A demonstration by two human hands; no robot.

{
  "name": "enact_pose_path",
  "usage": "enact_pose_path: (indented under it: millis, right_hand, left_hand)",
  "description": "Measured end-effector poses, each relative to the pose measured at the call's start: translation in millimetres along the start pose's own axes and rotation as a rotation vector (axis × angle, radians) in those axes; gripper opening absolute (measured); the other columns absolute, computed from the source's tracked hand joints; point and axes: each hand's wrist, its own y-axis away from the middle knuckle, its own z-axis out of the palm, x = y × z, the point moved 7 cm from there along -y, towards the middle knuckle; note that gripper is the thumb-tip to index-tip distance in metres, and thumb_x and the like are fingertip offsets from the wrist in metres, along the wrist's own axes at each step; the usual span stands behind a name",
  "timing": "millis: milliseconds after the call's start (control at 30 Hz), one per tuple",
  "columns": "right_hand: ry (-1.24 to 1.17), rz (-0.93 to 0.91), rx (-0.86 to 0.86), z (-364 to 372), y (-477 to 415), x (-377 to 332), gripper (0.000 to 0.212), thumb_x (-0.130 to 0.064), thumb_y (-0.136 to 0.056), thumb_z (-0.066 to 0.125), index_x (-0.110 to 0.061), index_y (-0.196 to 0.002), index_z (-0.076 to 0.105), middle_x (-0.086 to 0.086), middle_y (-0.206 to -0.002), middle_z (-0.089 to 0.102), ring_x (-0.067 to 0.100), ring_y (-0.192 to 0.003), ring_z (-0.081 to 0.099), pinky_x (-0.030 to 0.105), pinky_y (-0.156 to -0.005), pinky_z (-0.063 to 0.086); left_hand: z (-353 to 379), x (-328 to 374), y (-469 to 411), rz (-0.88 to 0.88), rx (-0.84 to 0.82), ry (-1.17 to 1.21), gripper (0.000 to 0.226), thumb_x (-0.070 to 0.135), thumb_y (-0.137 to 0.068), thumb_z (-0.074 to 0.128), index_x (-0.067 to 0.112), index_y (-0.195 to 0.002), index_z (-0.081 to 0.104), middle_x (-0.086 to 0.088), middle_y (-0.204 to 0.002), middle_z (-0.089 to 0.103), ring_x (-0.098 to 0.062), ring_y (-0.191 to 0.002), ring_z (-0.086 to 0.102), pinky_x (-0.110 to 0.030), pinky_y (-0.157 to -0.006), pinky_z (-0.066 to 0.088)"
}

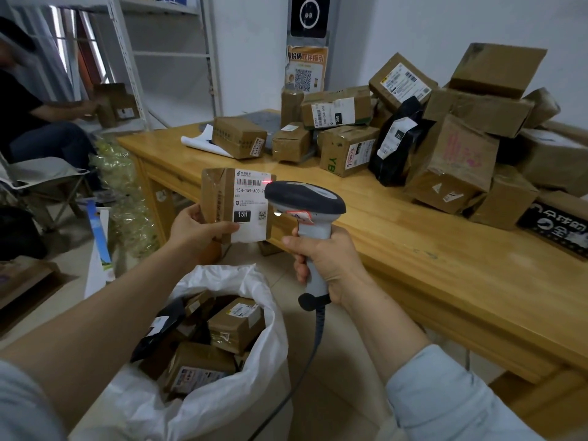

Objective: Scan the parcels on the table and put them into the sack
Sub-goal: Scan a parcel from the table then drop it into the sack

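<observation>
Parcel: You've got the small brown cardboard parcel with the white shipping label (237,206) up in the air, just off the table's near-left corner and above the sack.
Left hand: Your left hand (197,229) grips the parcel's lower left edge, with the thumb across the front face.
Scanner: The grey handheld barcode scanner (305,198) sits just right of the parcel, its head covering the parcel's right edge. A red light line (266,181) lands on the barcode at the label's top.
Right hand: Your right hand (324,262) is wrapped round the scanner's handle, and a dark cable (313,345) drops from its base.
Room to move: There's open air straight down from the parcel to the sack's mouth. The table edge runs close behind and to the right.
Facing: The label faces you with its print upright. The visible face reads near square, so I can't call the long axis.
Sack: The white plastic sack (267,300) stands open on the tiled floor between your forearms, with brown boxes (237,324) and a black pouch inside.
Table: The light wooden table (413,249) carries a heap of brown cardboard boxes (451,160) at the far right. Smaller boxes sit apart toward its far-left end.
Room: The walls are white, with metal shelving (136,58) at back left. A seated person (38,122) on the left holds a box.
</observation>
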Motion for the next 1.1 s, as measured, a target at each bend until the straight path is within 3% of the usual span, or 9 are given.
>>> enact_pose_path:
  millis: [167,300,433,600,800,867,933,967,1100]
  right_hand:
    - [-0.034,0.015,-0.02,8,-3,6,0.015,-0.008,-0.084,0.069,-0.013,-0.077,0.057,0.002,-0.056,0.051,0.013,-0.044,0.046,0.025,-0.044,0.042]
    - [-0.055,0.056,-0.059,16,-7,16,0.019,-0.009,-0.082,0.071,-0.009,-0.07,0.056,0.004,-0.054,0.052,0.014,-0.043,0.045,0.025,-0.043,0.041]
    - [-0.056,0.158,-0.105,30,-12,39,0.022,-0.008,-0.081,0.072,-0.008,-0.066,0.056,0.003,-0.05,0.052,0.016,-0.043,0.043,0.026,-0.044,0.039]
    - [-0.056,0.271,-0.135,50,-18,70,0.015,-0.009,-0.081,0.072,-0.007,-0.078,0.058,0.003,-0.054,0.054,0.014,-0.044,0.046,0.025,-0.043,0.041]
    - [-0.107,0.369,-0.12,62,-26,91,0.024,-0.008,-0.081,0.073,-0.004,-0.099,0.058,0.005,-0.058,0.055,0.013,-0.042,0.047,0.023,-0.041,0.042]
    - [-0.108,0.377,-0.119,63,-28,93,0.023,-0.009,-0.08,0.073,-0.004,-0.098,0.058,0.005,-0.058,0.055,0.013,-0.043,0.047,0.023,-0.041,0.042]
    - [-0.123,0.375,-0.106,62,-30,92,0.022,-0.007,-0.08,0.073,-0.004,-0.095,0.057,0.006,-0.057,0.054,0.014,-0.042,0.046,0.023,-0.041,0.041]
    - [-0.133,0.376,-0.099,60,-30,91,0.02,-0.006,-0.08,0.072,-0.004,-0.093,0.057,0.007,-0.056,0.053,0.014,-0.042,0.045,0.022,-0.041,0.04]
    - [-0.176,0.385,-0.083,51,-32,79,0.015,-0.005,-0.079,0.073,-0.006,-0.084,0.058,0.005,-0.054,0.053,0.014,-0.041,0.044,0.022,-0.041,0.039]
  left_hand:
    - [-7,-5,4,-0.039,-0.021,0.013,0.084,0.02,-0.046,0.086,0.011,-0.124,0.057,-0.003,-0.113,0.068,-0.022,-0.104,0.065,-0.044,-0.093,0.053]
    - [-27,-19,4,-0.102,0.055,-0.004,0.066,0.018,-0.059,0.087,0.012,-0.118,0.059,-0.005,-0.113,0.067,-0.024,-0.104,0.064,-0.044,-0.094,0.052]
    - [-61,-50,15,-0.257,0.229,0.004,0.059,0.023,-0.073,0.081,0.005,-0.123,0.055,-0.006,-0.114,0.062,-0.021,-0.098,0.06,-0.03,-0.085,0.049]
    - [-104,-108,38,-0.491,0.318,-0.058,0.063,0.024,-0.074,0.08,0.004,-0.124,0.049,-0.012,-0.116,0.059,-0.027,-0.101,0.059,-0.037,-0.086,0.051]
    - [-110,-151,63,-0.675,0.259,-0.098,0.053,0.019,-0.086,0.07,0.001,-0.129,0.044,-0.019,-0.108,0.052,-0.039,-0.113,0.054,-0.042,-0.08,0.048]
    - [-108,-157,62,-0.692,0.236,-0.103,0.058,0.03,-0.081,0.075,0.003,-0.124,0.048,-0.017,-0.105,0.054,-0.039,-0.107,0.056,-0.046,-0.086,0.05]
    - [-101,-156,55,-0.676,0.188,-0.141,0.07,0.042,-0.07,0.081,0.002,-0.119,0.051,-0.014,-0.1,0.058,-0.032,-0.093,0.059,-0.037,-0.077,0.052]
    - [-95,-149,48,-0.648,0.176,-0.18,0.061,0.036,-0.077,0.077,0.001,-0.12,0.051,-0.014,-0.103,0.059,-0.029,-0.089,0.058,-0.031,-0.07,0.05]
    - [-65,-105,27,-0.579,0.2,-0.259,0.047,0.019,-0.096,0.057,-0.004,-0.134,0.043,-0.023,-0.134,0.049,-0.03,-0.112,0.05,-0.036,-0.101,0.04]
